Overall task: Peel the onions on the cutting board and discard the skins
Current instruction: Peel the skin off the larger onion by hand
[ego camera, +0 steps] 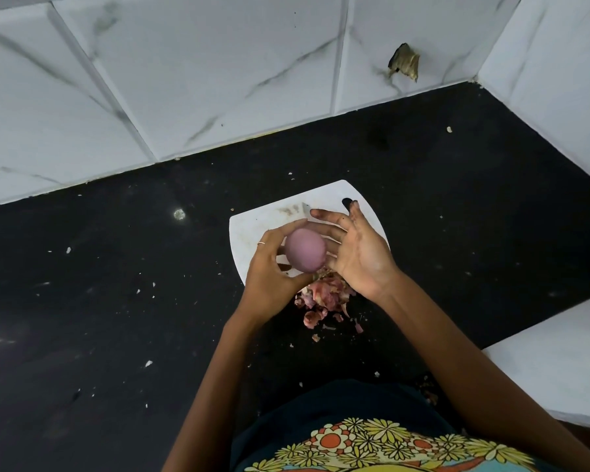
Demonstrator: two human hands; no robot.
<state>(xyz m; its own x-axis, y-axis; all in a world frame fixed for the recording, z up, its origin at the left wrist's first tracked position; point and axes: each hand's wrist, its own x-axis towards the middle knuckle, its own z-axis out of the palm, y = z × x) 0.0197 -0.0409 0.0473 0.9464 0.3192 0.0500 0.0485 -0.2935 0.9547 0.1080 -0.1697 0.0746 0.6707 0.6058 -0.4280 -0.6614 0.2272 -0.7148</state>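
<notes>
Black speckled tabletop [423,185], dusted with pale flecks; white marble-veined wall tiles [184,80] behind, grey grout lines between; second tiled wall [566,97] at right, meeting in a corner; broken hole [404,63] in one tile; white ledge [559,362] lower right.

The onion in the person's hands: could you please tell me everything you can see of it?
The onion is a smooth, pale purple oval, apparently peeled, with no loose skin showing. It is held above the white cutting board. The left hand grips it with curled fingers and thumb; the right hand, fingers spread, touches its far side. Skins lie piled below.
</notes>
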